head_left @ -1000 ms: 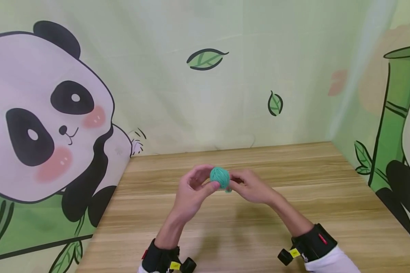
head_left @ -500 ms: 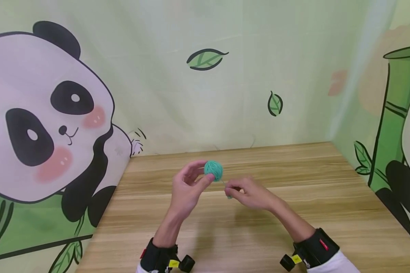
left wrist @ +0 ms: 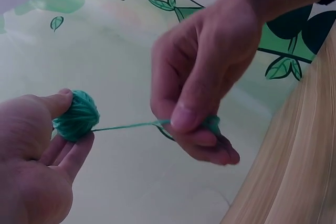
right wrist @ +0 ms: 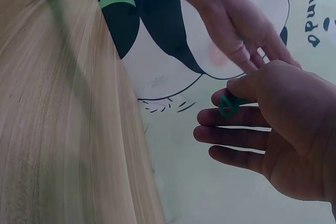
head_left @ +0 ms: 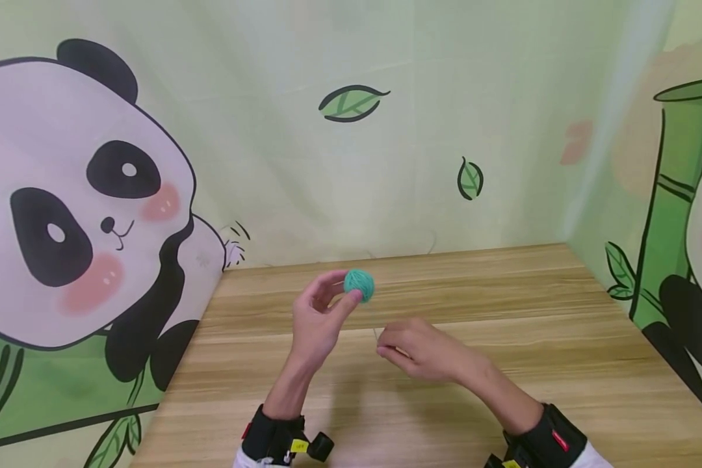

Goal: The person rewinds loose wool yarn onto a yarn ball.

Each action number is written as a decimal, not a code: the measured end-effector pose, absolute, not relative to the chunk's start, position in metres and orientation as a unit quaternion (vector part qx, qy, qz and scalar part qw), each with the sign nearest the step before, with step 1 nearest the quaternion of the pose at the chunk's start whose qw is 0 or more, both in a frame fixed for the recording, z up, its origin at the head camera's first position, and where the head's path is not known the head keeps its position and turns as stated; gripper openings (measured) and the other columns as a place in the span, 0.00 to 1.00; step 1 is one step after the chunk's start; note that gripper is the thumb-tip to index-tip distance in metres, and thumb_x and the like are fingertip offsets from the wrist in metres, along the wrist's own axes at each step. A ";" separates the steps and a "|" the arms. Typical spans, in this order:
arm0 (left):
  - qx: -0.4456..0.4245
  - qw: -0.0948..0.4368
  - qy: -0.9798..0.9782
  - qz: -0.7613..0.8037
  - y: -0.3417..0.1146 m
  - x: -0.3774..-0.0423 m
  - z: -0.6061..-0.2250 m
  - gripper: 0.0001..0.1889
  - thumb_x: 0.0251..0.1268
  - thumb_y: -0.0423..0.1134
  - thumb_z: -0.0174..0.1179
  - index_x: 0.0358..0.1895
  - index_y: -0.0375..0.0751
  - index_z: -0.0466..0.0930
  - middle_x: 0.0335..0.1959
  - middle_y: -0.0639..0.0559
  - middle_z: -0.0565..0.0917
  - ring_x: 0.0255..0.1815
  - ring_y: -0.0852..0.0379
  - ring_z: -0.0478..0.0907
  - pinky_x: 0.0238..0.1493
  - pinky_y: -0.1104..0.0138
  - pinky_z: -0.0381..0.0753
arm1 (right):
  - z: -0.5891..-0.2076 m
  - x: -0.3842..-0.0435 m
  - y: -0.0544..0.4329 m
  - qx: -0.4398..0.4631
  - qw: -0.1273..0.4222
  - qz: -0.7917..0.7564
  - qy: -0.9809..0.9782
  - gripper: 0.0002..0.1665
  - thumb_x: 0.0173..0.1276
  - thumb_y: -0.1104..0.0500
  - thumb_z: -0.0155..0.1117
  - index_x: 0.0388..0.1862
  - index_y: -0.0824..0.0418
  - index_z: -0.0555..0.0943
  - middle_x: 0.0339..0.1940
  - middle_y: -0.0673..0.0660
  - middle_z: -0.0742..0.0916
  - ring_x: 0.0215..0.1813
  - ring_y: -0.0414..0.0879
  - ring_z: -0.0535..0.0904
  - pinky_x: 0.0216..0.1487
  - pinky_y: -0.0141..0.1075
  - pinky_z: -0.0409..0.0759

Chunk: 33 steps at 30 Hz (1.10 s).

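A small ball of teal yarn [head_left: 359,286] is held up above the table by my left hand [head_left: 319,318], between thumb and fingers. From the ball a single strand of yarn [left wrist: 128,126] runs taut across to my right hand [head_left: 424,351]. The right thumb and forefinger pinch that strand, and a small loop of yarn [right wrist: 227,106] pokes out beside them in the right wrist view. In that view the other right fingers extend loosely, and the ball is hidden behind the right hand.
Both hands are over a wooden table [head_left: 257,383]. A pale green cloth [head_left: 269,162] printed with pandas and leaves hangs behind it and along the sides. Each wrist wears a black strap [head_left: 273,434] with a small camera.
My right hand has drawn away from the ball, down toward me, and the strand between them has lengthened. The left hand with the ball has shifted slightly left and farther away.
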<state>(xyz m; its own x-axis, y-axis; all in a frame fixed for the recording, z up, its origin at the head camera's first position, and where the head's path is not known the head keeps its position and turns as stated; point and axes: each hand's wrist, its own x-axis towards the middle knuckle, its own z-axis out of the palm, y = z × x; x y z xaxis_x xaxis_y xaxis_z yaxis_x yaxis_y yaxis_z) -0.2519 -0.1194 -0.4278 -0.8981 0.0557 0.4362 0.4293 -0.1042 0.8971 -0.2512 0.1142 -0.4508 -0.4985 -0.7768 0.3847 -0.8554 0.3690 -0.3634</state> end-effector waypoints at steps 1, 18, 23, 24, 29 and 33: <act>-0.186 0.132 -0.656 -0.720 -0.120 -0.252 -0.428 0.20 0.75 0.27 0.73 0.67 0.34 0.84 0.58 0.51 0.92 0.61 0.57 0.91 0.68 0.63 0.93 | -0.450 -0.249 0.114 0.500 0.081 0.260 -0.822 0.12 0.87 0.63 0.65 0.39 0.55 0.88 0.32 0.46 0.85 0.36 0.31 0.75 0.39 0.24 0.80; -0.245 0.116 -0.683 -0.678 -0.116 -0.250 -0.443 0.20 0.75 0.27 0.74 0.66 0.33 0.85 0.61 0.32 0.90 0.61 0.63 0.91 0.66 0.62 0.94 | -0.394 -0.226 0.124 0.545 0.176 0.303 -0.762 0.07 0.81 0.69 0.68 0.46 0.57 0.86 0.34 0.46 0.83 0.37 0.33 0.75 0.41 0.25 0.82; -0.275 0.083 -0.681 -0.673 -0.114 -0.246 -0.445 0.20 0.77 0.27 0.72 0.68 0.32 0.84 0.62 0.30 0.89 0.63 0.63 0.90 0.65 0.66 0.94 | -0.381 -0.233 0.129 0.535 0.191 0.308 -0.763 0.06 0.82 0.70 0.68 0.49 0.60 0.85 0.38 0.48 0.87 0.39 0.35 0.79 0.42 0.28 0.86; -0.279 0.075 -0.683 -0.671 -0.114 -0.245 -0.445 0.20 0.78 0.27 0.71 0.68 0.33 0.84 0.62 0.30 0.89 0.63 0.63 0.89 0.65 0.66 0.94 | -0.379 -0.235 0.130 0.535 0.193 0.308 -0.763 0.05 0.83 0.69 0.67 0.49 0.61 0.85 0.38 0.48 0.87 0.39 0.36 0.79 0.42 0.28 0.86; -0.290 0.037 -0.685 -0.667 -0.113 -0.241 -0.444 0.20 0.80 0.31 0.71 0.70 0.36 0.83 0.65 0.32 0.88 0.66 0.61 0.89 0.66 0.66 0.93 | -0.373 -0.245 0.133 0.531 0.212 0.318 -0.757 0.08 0.79 0.72 0.70 0.49 0.61 0.85 0.37 0.51 0.87 0.37 0.36 0.78 0.41 0.27 0.85; -0.304 0.015 -0.677 -0.670 -0.113 -0.239 -0.443 0.21 0.79 0.32 0.72 0.70 0.36 0.83 0.66 0.31 0.87 0.67 0.60 0.88 0.65 0.65 0.94 | -0.372 -0.252 0.135 0.525 0.224 0.319 -0.756 0.11 0.75 0.75 0.71 0.47 0.61 0.85 0.36 0.51 0.87 0.36 0.36 0.76 0.37 0.27 0.83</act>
